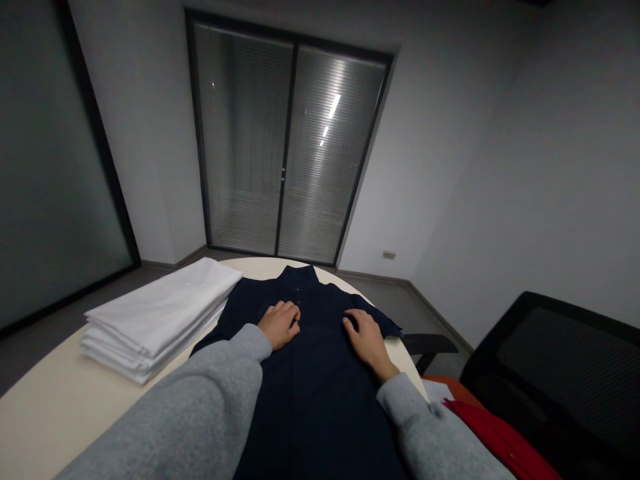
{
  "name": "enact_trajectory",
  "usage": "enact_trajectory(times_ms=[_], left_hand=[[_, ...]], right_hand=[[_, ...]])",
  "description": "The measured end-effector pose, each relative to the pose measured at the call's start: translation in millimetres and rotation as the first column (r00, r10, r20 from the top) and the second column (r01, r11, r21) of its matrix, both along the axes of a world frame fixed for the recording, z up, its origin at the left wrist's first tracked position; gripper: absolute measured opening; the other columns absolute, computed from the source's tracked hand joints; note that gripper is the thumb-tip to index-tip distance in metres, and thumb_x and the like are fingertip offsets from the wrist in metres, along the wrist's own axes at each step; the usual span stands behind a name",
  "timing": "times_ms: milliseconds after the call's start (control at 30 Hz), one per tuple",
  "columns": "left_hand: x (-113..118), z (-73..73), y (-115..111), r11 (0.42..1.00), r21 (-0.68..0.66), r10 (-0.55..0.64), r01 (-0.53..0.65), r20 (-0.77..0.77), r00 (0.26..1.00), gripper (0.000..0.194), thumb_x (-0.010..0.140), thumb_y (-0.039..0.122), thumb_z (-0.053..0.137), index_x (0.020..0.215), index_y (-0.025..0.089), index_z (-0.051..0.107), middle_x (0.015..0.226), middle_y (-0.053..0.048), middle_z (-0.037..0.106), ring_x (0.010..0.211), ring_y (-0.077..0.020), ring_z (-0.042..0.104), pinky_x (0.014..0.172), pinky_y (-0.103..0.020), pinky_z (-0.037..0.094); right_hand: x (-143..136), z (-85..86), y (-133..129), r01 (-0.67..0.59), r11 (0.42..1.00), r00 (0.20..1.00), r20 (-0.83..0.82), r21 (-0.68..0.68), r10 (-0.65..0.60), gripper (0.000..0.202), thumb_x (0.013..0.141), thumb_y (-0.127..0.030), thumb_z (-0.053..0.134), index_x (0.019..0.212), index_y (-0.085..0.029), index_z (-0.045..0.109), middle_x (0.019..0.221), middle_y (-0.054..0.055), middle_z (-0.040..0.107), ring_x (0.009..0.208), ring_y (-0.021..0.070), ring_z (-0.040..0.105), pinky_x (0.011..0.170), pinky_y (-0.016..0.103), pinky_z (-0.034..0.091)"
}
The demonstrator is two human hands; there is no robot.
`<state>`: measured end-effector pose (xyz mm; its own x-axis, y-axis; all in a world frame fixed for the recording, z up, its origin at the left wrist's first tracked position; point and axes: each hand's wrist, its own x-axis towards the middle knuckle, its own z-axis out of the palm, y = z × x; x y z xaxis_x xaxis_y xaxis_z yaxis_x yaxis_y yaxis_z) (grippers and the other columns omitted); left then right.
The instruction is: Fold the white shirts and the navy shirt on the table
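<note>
Shirt spread on pale, rounded table, left hand loosely uncurled on it, right hand likewise, cloths stacked on table's left, chair right of table, glass door beyond table.

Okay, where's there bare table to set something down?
Widest: the near-left table, between the white cloth stack and the left sleeve. A narrow strip lies between stack and collar. Mid-table is crowded: the dark shirt spreads beneath the left hand and right hand.
</note>
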<state>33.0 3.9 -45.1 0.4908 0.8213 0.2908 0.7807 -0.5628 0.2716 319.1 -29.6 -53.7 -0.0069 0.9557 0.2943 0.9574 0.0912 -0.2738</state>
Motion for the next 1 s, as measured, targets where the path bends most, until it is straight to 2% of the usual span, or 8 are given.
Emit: enact_trajectory(times_ms=[167,367,533,633,733,800,900,1000], left_hand=[[-2,-1.2,1,1.0,-0.004,-0.006,0.006,0.0,1.0,0.009,0.093,0.025,0.054,0.099,0.026,0.06,0.114,-0.004,0.066,0.111,-0.0263,0.057,0.092,-0.041,0.043],[-3,1.6,-1,1.0,-0.013,-0.005,0.005,0.0,1.0,0.012,0.094,0.025,0.052,0.102,0.026,0.061,0.117,-0.005,0.067,0.112,-0.0266,0.057,0.093,-0.042,0.045],[-4,1.7,-1,1.0,-0.003,-0.014,0.014,0.018,1.0,0.011,0.093,0.026,0.052,0.1,0.026,0.061,0.115,-0.006,0.067,0.111,-0.028,0.057,0.093,-0.045,0.044],[-4,-0.5,1,1.0,0.008,-0.022,0.022,0.031,0.999,0.01,0.092,0.027,0.053,0.099,0.027,0.06,0.113,-0.006,0.066,0.11,-0.0282,0.057,0.093,-0.045,0.044],[-5,-2.6,3,0.999,0.019,-0.028,0.027,0.042,0.999,0.011,0.092,0.026,0.052,0.099,0.027,0.06,0.113,-0.006,0.066,0.11,-0.0286,0.057,0.092,-0.045,0.044],[-5,-3.3,4,0.999,0.023,-0.036,0.035,0.049,0.998,0.011,0.091,0.026,0.052,0.099,0.026,0.06,0.112,-0.006,0.066,0.11,-0.0291,0.057,0.091,-0.046,0.044],[-5,-3.2,4,0.999,0.022,-0.05,0.049,0.052,0.997,0.011,0.091,0.025,0.051,0.097,0.025,0.059,0.111,-0.007,0.066,0.109,-0.0301,0.058,0.091,-0.048,0.044],[-5,-2.9,4,0.998,0.019,-0.054,0.053,0.045,0.998,0.011,0.092,0.025,0.05,0.097,0.026,0.059,0.111,-0.007,0.066,0.109,-0.0301,0.058,0.091,-0.047,0.043]], right_hand=[[21,-1.5,1,0.214,0.977,0.976,0.053,0.0,-0.213,0.047,0.102,-0.044,0.039,0.128,-0.016,0.066,0.131,0.015,0.067,0.122,0.0331,0.06,0.104,0.046,0.044],[40,0.6,1,0.351,0.934,0.931,0.128,-0.062,-0.341,0.052,0.1,-0.054,0.04,0.135,-0.023,0.062,0.14,0.015,0.062,0.127,0.0383,0.057,0.104,0.054,0.042],[55,8.2,-2,0.477,0.866,0.876,0.16,-0.146,-0.456,0.064,0.102,-0.061,0.033,0.14,-0.015,0.057,0.129,0.024,0.066,0.118,0.0435,0.064,0.093,0.059,0.048],[58,18.4,-2,0.446,0.879,0.889,0.195,-0.166,-0.414,0.048,0.103,-0.049,0.041,0.123,-0.013,0.066,0.113,0.022,0.072,0.107,0.0376,0.07,0.087,0.049,0.052],[55,36.9,0,0.397,0.907,0.902,0.241,-0.14,-0.358,0.027,0.097,-0.027,0.049,0.11,-0.016,0.07,0.113,0.02,0.072,0.109,0.0344,0.069,0.084,0.043,0.052],[48,54.0,3,0.359,0.927,0.909,0.264,-0.109,-0.322,0.028,0.092,-0.014,0.047,0.106,-0.018,0.071,0.113,0.018,0.071,0.109,0.032,0.068,0.084,0.041,0.051],[20,80.8,6,0.239,0.97,0.935,0.279,-0.043,-0.218,0.038,0.087,-0.005,0.044,0.111,-0.019,0.07,0.116,0.015,0.069,0.112,0.0281,0.063,0.09,0.037,0.05],[-29,96.7,-1,0.01,1.0,0.956,0.292,0.003,-0.011,0.044,0.085,-0.005,0.049,0.122,-0.024,0.066,0.137,0.009,0.062,0.126,0.0236,0.054,0.106,0.034,0.044]])
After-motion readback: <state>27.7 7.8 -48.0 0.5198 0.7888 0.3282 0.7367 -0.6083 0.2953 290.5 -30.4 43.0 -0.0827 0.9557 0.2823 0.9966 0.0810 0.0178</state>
